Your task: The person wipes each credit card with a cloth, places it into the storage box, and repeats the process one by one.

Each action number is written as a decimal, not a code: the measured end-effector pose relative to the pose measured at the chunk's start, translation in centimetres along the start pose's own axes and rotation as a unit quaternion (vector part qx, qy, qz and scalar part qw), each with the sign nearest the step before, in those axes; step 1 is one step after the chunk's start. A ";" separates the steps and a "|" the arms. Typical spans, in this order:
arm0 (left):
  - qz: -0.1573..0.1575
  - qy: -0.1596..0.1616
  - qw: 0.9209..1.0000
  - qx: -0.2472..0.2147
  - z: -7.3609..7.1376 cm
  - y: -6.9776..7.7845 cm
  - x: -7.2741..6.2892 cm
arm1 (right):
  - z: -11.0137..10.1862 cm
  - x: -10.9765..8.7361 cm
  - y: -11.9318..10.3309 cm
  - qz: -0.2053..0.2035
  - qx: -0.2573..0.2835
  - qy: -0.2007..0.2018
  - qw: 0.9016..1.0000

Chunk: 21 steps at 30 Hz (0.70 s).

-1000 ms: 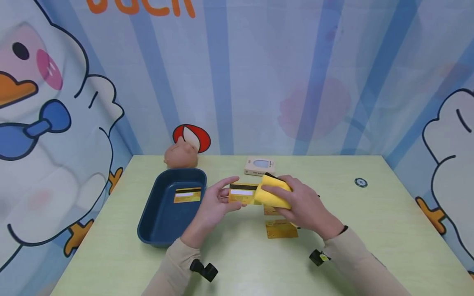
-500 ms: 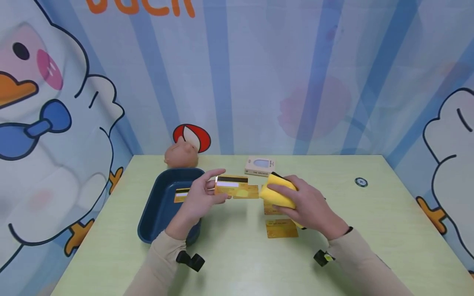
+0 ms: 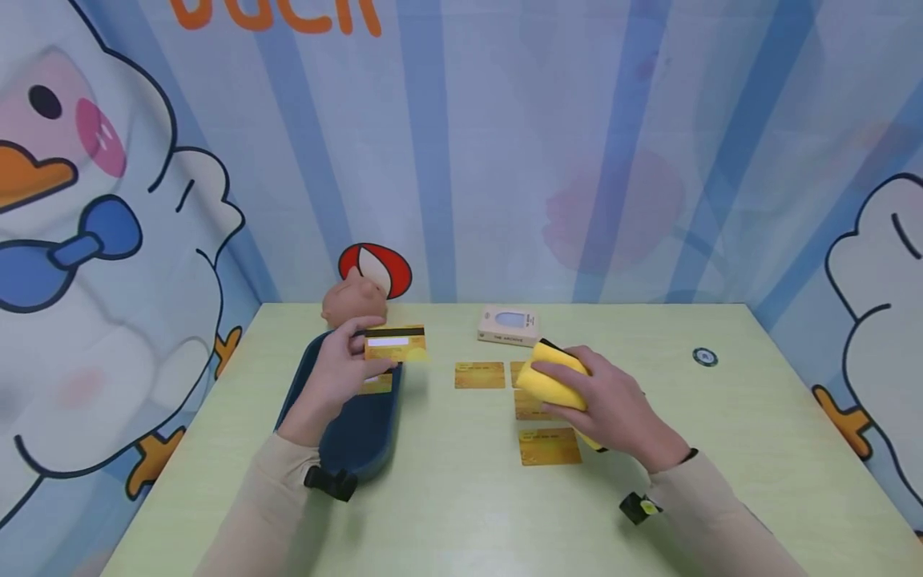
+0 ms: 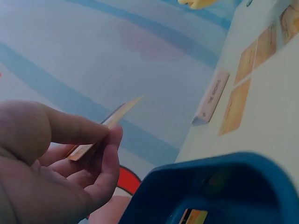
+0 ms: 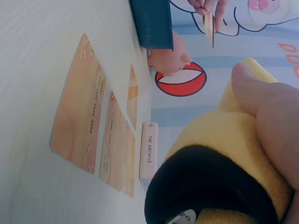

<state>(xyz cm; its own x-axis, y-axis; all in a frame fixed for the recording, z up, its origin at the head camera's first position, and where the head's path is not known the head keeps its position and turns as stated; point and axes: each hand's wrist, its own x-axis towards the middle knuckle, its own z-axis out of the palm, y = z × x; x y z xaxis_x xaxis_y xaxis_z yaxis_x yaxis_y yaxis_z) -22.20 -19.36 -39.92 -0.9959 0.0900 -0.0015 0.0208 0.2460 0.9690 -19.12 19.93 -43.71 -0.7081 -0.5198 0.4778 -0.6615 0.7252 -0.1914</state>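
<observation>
Between thumb and fingers my left hand [image 3: 326, 389] pinches a gold bank card [image 3: 395, 335], its black stripe and white strip facing me. It is held above the dark blue plastic basin [image 3: 371, 449], where another gold card [image 3: 376, 384] lies partly hidden. My right hand [image 3: 613, 409] grips a folded yellow cloth [image 3: 551, 383] with black edging, raised over the table. Several gold cards lie number side up below and left of it, among them a near card [image 3: 550, 449] and a far-left card [image 3: 479, 375]. In the right wrist view the cloth [image 5: 219, 130] bulges beneath the thumb.
A pinkish piggy bank [image 3: 353, 300] stands behind the basin. A small pale box [image 3: 508, 326] marked "THE ARCHIVE" lies near the table's back edge. Off to the right is a round dark chip [image 3: 705, 357]. A printed cloth backdrop [image 3: 497, 160] rises behind the table.
My left hand has carried the card left, away from the cloth and over the basin. My right hand, still gripping the cloth, has shifted slightly right, uncovering more of the cards on the table.
</observation>
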 end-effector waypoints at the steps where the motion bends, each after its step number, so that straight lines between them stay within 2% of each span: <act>1: -0.002 0.005 1.000 0.008 -0.3 0.0 0.1 | 0.0 0.0 0.0 0.000 0.001 0.000 1.000; 5: -0.016 0.023 0.997 0.067 -1.5 -0.4 0.7 | 0.0 -0.1 0.0 0.000 0.000 0.001 1.000; 10: -0.030 0.027 0.990 0.133 -2.4 -1.4 1.3 | 0.0 -0.1 0.0 0.002 -0.002 -0.001 1.000; 17: -0.060 0.026 0.990 0.124 -3.0 -2.3 1.8 | -0.1 -0.2 0.1 -0.003 -0.007 -0.003 1.000; 21: -0.072 0.024 0.988 0.137 -3.2 -2.8 2.0 | 0.0 -0.2 0.1 -0.003 -0.007 -0.002 1.000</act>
<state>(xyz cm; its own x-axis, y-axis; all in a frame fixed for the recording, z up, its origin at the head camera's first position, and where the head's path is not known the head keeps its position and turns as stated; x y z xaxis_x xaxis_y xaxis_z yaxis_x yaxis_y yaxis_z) -24.52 -22.95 -41.84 -0.9931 -0.0097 -0.1170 -0.1059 0.5046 0.8568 -18.99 20.11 -43.81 -0.7043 -0.5263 0.4764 -0.6629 0.7277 -0.1761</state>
